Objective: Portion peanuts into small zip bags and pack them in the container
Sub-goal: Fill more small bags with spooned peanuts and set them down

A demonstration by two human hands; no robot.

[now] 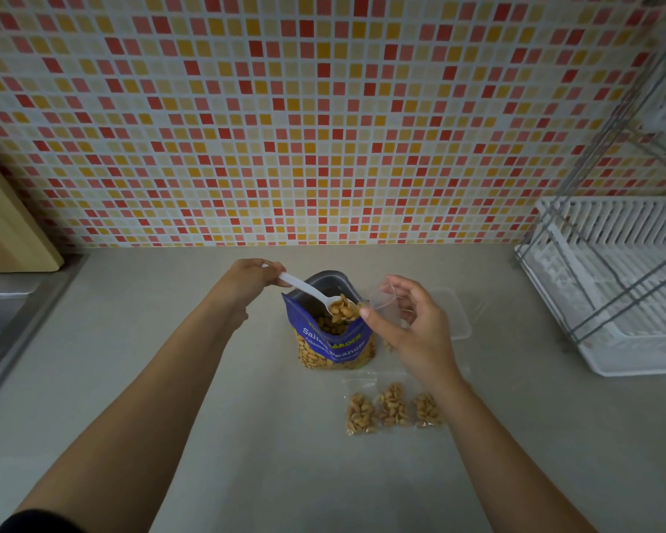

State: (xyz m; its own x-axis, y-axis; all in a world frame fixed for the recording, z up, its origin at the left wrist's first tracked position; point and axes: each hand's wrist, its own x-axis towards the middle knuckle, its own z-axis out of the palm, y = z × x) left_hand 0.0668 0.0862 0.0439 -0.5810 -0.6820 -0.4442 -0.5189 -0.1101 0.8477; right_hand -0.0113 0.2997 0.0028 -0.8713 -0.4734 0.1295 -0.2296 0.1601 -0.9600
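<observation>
**A:** Counting portions: how many are done?

**B:** Item one: three filled bags, side by side on the counter, near the right forearm. I cannot tell whether they are zipped.

**A:** Packed?

**B:** Not yet, I judge. The clear container sits behind the right hand, just right of the peanut pouch. I see no bags in it, though the hand hides part. The pouch stands open and well stocked, so more portions and all the packing remain.

**A:** Left hand?

**B:** Left hand: fingers curled round the handle of a white spoon. The spoon's bowl is heaped with peanuts, over the pouch mouth and just beside the fourth bag.

**A:** Right hand?

**B:** Right hand: thumb and loosely curled fingers pinch an empty zip bag, lifted above the counter, its mouth held open toward the spoon. Step in hand, by my reading: filling portion four.
</observation>
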